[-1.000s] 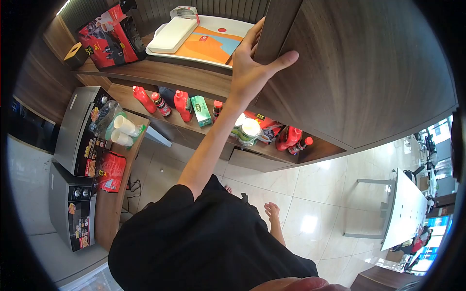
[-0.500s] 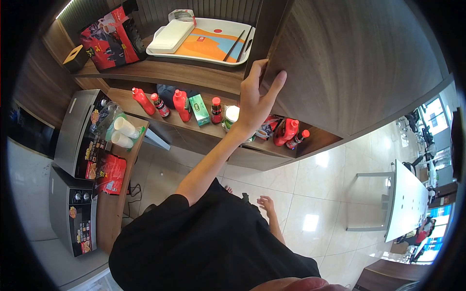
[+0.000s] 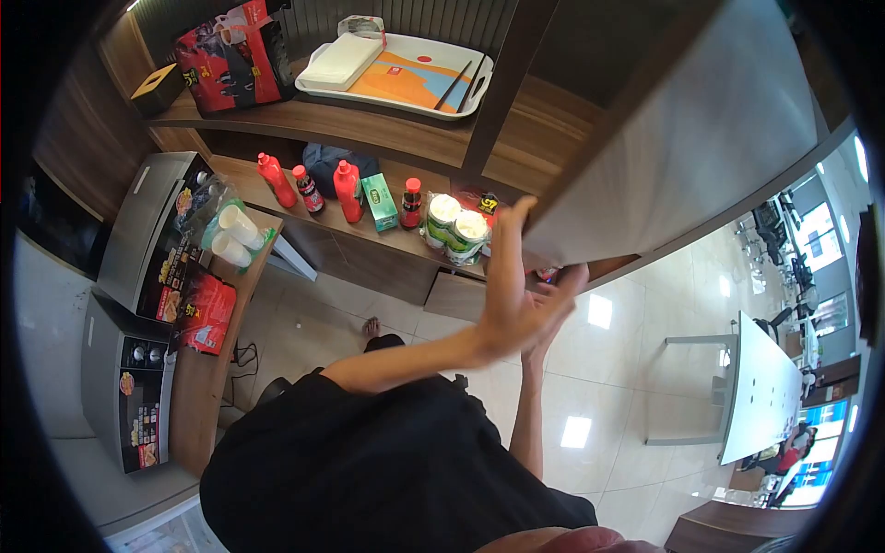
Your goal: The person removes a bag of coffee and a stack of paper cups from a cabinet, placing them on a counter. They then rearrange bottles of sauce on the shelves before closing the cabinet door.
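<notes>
My left hand (image 3: 505, 309) is at the edge of a brown wooden cabinet door (image 3: 682, 157), which stands partly open. One long finger lies along the door's edge, with the thumb side spread near its lower corner. My right hand (image 3: 538, 348) is raised just behind the left, beside the lower corner; its fingers are mostly hidden and blurred. Left of the hands, on the lower shelf, are white rolls in green wrap (image 3: 458, 226), a small dark bottle with a red cap (image 3: 411, 203), a green box (image 3: 379, 202) and red squeeze bottles (image 3: 348, 191).
Above, a white tray (image 3: 318, 85) holds a pale box and dark chopsticks. A red and black bag (image 3: 230, 64) stands beside it. At left are two ovens (image 3: 152, 240), paper cups (image 3: 237, 227) and a red packet (image 3: 206, 311). A white table (image 3: 761, 392) stands right.
The cabinet door has swung further open, showing the shelf behind it. My left hand has come down with its edge. My right hand has risen beside it. The bottles at right are now mostly hidden.
</notes>
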Demonstrator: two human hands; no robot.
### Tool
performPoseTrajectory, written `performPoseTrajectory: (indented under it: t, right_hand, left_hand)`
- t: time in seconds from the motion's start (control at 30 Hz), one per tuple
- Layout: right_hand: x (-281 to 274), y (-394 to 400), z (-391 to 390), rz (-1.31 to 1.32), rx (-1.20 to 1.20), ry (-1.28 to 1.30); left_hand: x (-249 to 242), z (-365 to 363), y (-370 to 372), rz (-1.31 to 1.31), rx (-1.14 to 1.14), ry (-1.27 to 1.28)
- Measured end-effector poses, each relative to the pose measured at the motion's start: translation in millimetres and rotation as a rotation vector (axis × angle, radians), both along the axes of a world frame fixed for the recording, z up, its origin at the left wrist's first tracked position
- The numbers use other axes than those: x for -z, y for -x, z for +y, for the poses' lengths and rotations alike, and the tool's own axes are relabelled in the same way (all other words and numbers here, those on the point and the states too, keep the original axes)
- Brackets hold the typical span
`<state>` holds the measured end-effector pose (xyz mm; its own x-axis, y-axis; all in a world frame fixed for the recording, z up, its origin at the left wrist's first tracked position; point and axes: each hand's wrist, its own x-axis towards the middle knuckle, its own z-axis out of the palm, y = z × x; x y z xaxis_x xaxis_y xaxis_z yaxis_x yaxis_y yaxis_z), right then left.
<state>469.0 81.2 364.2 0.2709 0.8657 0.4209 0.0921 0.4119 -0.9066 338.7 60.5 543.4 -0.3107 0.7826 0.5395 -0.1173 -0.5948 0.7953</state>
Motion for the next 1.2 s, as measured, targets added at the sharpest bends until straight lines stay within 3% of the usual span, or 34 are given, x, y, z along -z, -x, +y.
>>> performPoseTrajectory:
  t: [0.1,0.17,0.37,0.53,0.73,0.87,0.97,1.03,1.17,1.2]
  right_hand:
    - [-11,-6,-5,-0.121,0.232,-0.28]
    - [-25,-4,-12,-0.137,0.325,-0.378]
    - [-62,-6,-43,-0.084,0.404,-0.494]
    - [-90,-5,-61,0.058,0.445,-0.527]
    - [-97,-7,-71,0.393,0.494,-0.398]
    - [-2,-34,-57,0.744,0.529,-0.003]
    - [67,-28,-43,0.422,0.5,0.35]
    - [93,-22,-38,0.423,0.326,0.487]
    - [127,-19,-27,0.341,0.024,0.675]
    - [135,-19,-17,0.239,0.012,0.685]
  left_hand:
    - [3,-37,-19,0.204,-0.134,-0.071]
    - [6,-65,-37,0.129,0.034,-0.066]
    - [10,-111,-47,0.403,0.372,-0.137]
    - [19,-95,-60,0.527,0.664,-0.351]
    - [39,-69,-93,0.406,0.836,-0.465]
    - [63,-57,-102,0.506,0.887,-0.494]
    - [104,-45,-96,0.574,1.016,-0.349]
    - [155,-39,-92,0.667,0.964,-0.235]
    - [189,-12,-32,0.724,1.13,0.552]
    - [189,-8,-30,0.726,1.124,0.551]
